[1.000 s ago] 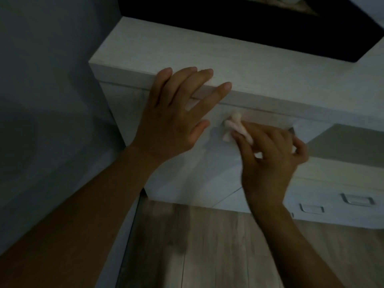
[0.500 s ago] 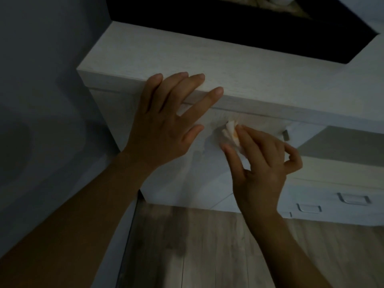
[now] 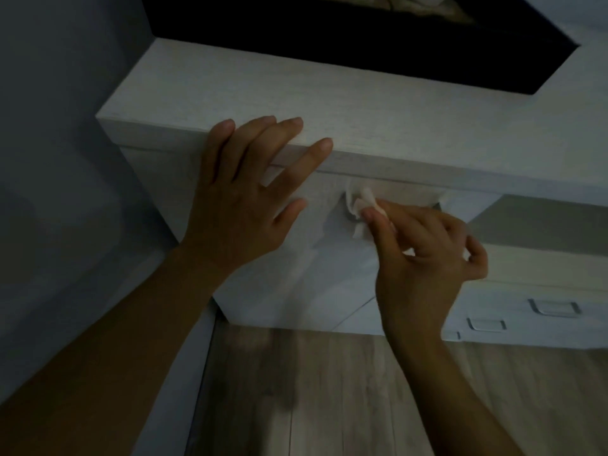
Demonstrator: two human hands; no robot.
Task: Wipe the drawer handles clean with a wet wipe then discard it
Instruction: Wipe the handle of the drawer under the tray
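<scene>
My right hand (image 3: 424, 258) pinches a crumpled white wet wipe (image 3: 362, 205) and presses it against the left end of the top drawer's metal handle (image 3: 348, 209); most of that handle is hidden behind the wipe and my fingers, and only its right end (image 3: 437, 205) shows. My left hand (image 3: 250, 192) lies flat with straight, spread fingers on the front edge of the white dresser (image 3: 362, 103), left of the wipe. Two more metal handles (image 3: 554, 307) (image 3: 486, 324) show on lower drawers at the right.
A dark framed object (image 3: 362, 34) stands on the dresser top at the back. A grey wall (image 3: 56, 192) runs along the left. Wood-look floor (image 3: 329, 390) lies below the dresser.
My right hand with the wipe has slid a little along the left end of the top handle. My left hand keeps its place on the dresser edge.
</scene>
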